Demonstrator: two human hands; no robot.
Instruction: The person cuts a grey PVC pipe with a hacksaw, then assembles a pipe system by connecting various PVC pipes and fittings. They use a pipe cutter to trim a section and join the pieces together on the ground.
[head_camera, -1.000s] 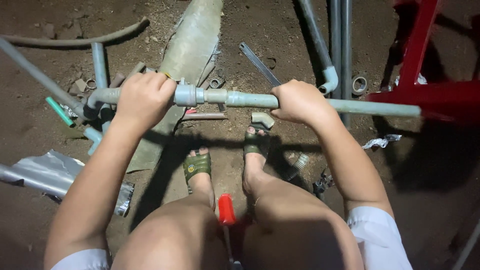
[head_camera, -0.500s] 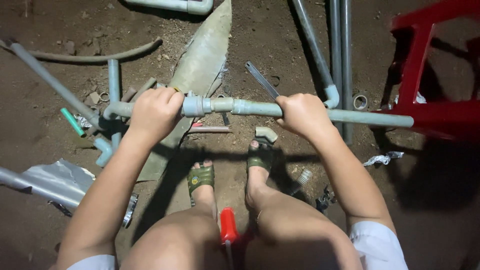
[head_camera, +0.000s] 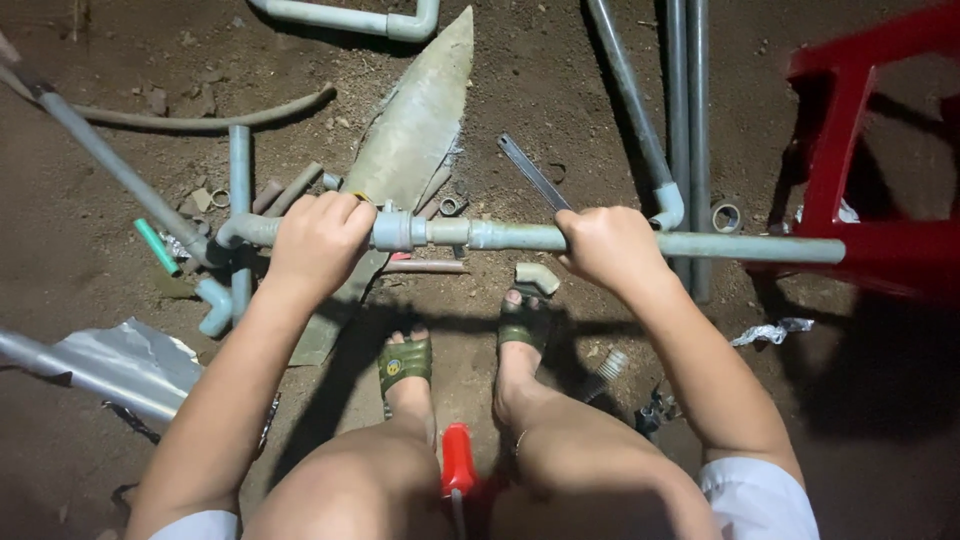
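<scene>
Gripping a long grey pipe (head_camera: 740, 246) held level above the dirt floor (head_camera: 100, 290), both hands are closed tight around it. The left hand (head_camera: 318, 240) wraps the pipe just left of a pale threaded coupling (head_camera: 398, 230), with an elbow fitting (head_camera: 232, 234) showing at that end. The right hand (head_camera: 612, 248) clasps the pipe further along, fingers curled over the top; beyond it the pipe runs on to a red plastic stool (head_camera: 860, 170) and seems to rest against it.

Below the pipe, the person's two feet in green sandals (head_camera: 405, 362) stand on the dirt, and a red-handled tool (head_camera: 458, 462) sits between the knees.

Scattered around on the floor: a broad, pointed grey slab (head_camera: 415, 130) lying diagonally under the left hand, a flat metal wrench (head_camera: 532, 172), short pipe offcuts (head_camera: 292, 186), a small ring fitting (head_camera: 726, 216), a green stub (head_camera: 158, 246), and a curved hose (head_camera: 200, 120). Several long grey pipes (head_camera: 690, 100) lie upright in the view near the stool. A crumpled silvery sheet (head_camera: 130, 362) lies at lower left. No box, bucket or other container shows; the fittings lie loose on the dirt.
</scene>
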